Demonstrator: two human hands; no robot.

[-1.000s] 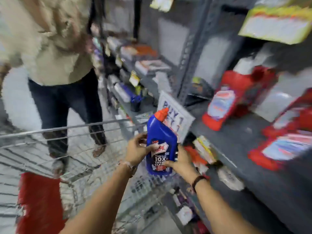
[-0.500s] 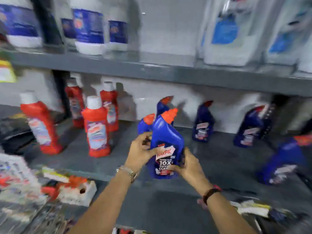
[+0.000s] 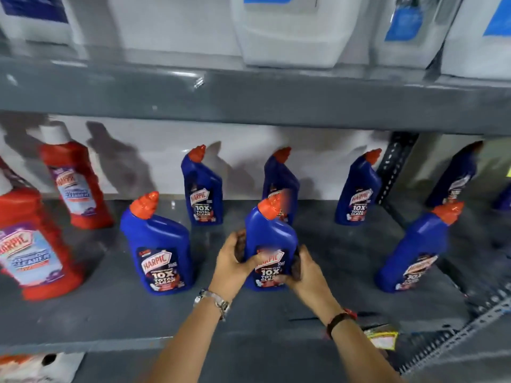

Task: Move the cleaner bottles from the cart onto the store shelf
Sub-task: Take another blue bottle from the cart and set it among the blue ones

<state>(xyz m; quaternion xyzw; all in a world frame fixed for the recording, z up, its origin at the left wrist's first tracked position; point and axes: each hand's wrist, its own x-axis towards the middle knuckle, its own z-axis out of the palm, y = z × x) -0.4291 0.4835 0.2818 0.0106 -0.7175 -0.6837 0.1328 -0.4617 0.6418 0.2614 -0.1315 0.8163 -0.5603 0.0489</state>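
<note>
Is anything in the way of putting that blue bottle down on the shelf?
Nothing visible is. Both hands, left and right, hold the blue bottle upright at an open spot on the shelf. The neighbour bottles stand apart on either side.

Light was bright and even; bottle shadows fell on the far white wall [image 3: 154, 161], edges were blurred and bent

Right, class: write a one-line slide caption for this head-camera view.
Both hands, left and right, set a blue cleaner bottle upright on the grey shelf.
</note>
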